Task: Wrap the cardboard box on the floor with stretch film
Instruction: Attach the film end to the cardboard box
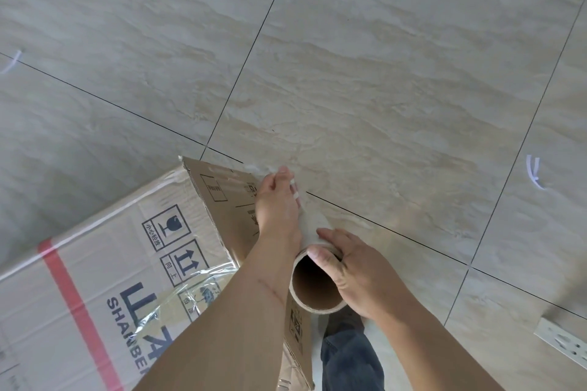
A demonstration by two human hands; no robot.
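Cardboard box (95, 279) on floor (381, 73), partly filmed. Right hand (352, 273) grips stretch film roll (314, 282); left hand (278, 197) pinches film end at box edge. Best kept taut, overlapping.

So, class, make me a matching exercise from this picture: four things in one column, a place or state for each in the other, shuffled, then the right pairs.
Things
1. box
2. roll
3. left hand
4. socket strip

Places or states
A. on the tiles at the right edge
B. held at its open near end by the right hand
C. pinching film at the roll's far end
D. on the floor, red stripe across its top, film partly over it

Pairs: 1-D, 2-B, 3-C, 4-A
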